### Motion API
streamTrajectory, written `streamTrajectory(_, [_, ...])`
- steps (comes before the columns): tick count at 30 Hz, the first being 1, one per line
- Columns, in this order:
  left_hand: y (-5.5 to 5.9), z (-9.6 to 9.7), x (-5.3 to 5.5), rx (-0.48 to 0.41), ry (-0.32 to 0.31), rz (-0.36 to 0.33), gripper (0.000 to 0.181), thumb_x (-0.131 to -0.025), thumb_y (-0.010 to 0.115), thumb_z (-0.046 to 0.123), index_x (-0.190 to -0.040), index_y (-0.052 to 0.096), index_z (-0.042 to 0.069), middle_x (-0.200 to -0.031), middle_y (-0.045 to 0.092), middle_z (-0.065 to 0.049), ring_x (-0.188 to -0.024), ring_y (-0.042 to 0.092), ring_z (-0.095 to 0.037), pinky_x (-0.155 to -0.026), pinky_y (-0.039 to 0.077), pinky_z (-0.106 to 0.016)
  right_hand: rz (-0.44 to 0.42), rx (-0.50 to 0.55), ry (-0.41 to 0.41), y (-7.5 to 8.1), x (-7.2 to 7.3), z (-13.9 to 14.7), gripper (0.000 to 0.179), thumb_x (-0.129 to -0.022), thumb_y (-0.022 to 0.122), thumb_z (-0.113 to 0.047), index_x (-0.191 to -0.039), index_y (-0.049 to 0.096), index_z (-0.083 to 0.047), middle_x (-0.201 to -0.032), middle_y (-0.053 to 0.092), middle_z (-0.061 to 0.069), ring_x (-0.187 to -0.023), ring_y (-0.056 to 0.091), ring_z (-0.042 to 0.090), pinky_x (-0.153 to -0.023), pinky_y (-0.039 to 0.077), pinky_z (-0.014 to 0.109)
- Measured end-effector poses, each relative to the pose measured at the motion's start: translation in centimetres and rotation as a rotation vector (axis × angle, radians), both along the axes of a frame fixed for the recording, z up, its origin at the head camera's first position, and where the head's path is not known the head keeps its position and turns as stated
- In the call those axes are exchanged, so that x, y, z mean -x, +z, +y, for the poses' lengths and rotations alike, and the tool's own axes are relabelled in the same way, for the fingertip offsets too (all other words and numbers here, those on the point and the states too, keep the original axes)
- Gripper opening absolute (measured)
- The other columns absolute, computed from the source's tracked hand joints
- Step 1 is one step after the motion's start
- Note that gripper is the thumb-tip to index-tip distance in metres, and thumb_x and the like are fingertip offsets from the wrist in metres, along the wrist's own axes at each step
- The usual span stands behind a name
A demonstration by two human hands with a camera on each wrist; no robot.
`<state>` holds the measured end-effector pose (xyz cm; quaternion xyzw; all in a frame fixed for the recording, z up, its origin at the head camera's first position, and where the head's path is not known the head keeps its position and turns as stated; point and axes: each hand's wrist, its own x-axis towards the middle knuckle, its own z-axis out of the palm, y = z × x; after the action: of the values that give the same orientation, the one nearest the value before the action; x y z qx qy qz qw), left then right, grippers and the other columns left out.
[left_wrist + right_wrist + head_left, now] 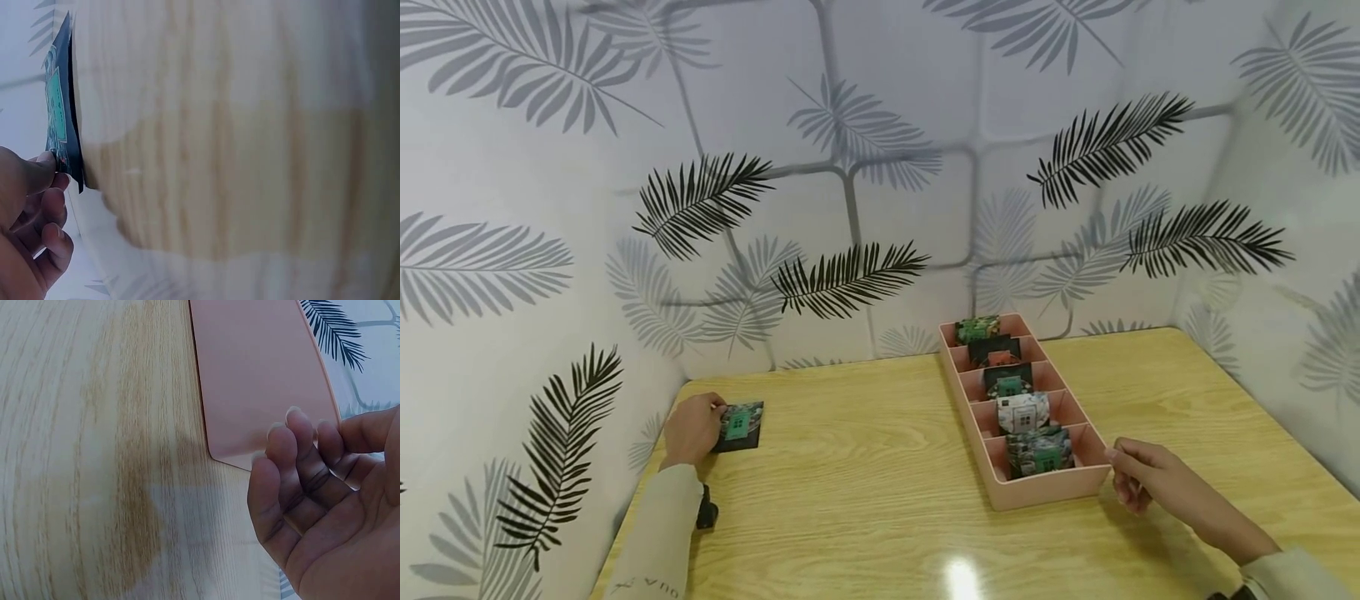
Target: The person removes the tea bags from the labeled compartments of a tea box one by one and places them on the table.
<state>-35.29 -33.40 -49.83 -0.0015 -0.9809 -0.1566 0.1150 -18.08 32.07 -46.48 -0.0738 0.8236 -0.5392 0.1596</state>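
Observation:
At the left of the table, my left hand (693, 428) pinches the near edge of a flat dark sachet (740, 426) with a green label. In the left wrist view the sachet (59, 106) stands out from between thumb and forefinger, close over the wood. On the right, a pink divided box (1036, 494) lies lengthwise away from me. My right hand (1165, 483) holds the rim at its near right corner between thumb and forefinger. The right wrist view has the box's pink wall (262, 375) beside the curled fingers.
Each box compartment has patterned sachets: a green one (977, 330) farthest, a red-labelled one (999, 354), another with a green label (1008, 383), a white one (1022, 412), then a grey-green bunch (1040, 452) nearest. A leaf-patterned wall (880, 208) stands behind the wooden table (865, 467).

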Motion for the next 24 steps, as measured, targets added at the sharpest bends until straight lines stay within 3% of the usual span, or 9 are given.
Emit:
streamTrajectory(11, [-0.28, 0.12, -0.08, -0.004, 0.019, -0.028, 0.018, -0.096, 0.058, 0.022, -0.1, 0.071, 0.01, -0.095, 0.069, -0.009, -0.067, 0.061, -0.02, -0.056, 0.048, -0.042, 0.011, -0.004, -0.004, -0.03, 0.11, -0.13, 0.045, -0.104, 0.037, -0.039, -0.086, 0.048, 0.001, -0.078, 0.058, 0.017, -0.062, 0.058, 0.029, -0.059, 0.052, 0.041])
streamTrajectory(18, [-0.2, -0.15, -0.35, -0.028, 0.005, -0.035, 0.027, -0.098, 0.055, 0.027, -0.11, 0.066, 0.005, -0.095, 0.068, -0.011, -0.06, 0.057, -0.017, -0.051, 0.045, -0.036, 0.018, -0.005, -0.008, -0.12, 0.11, -0.15, 0.045, -0.104, 0.037, -0.04, -0.086, 0.048, 0.0, -0.077, 0.057, 0.016, -0.062, 0.059, 0.03, -0.058, 0.051, 0.041])
streamTrajectory(24, [0.2, 0.43, -0.7, -0.048, -0.018, -0.022, 0.025, -0.099, 0.053, 0.028, -0.106, 0.064, 0.007, -0.08, 0.065, -0.006, -0.055, 0.053, -0.017, -0.048, 0.041, -0.034, 0.014, -0.004, -0.013, -0.36, -0.06, -0.08, 0.046, -0.103, 0.037, -0.04, -0.088, 0.048, 0.001, -0.078, 0.058, 0.017, -0.062, 0.057, 0.026, -0.057, 0.052, 0.041])
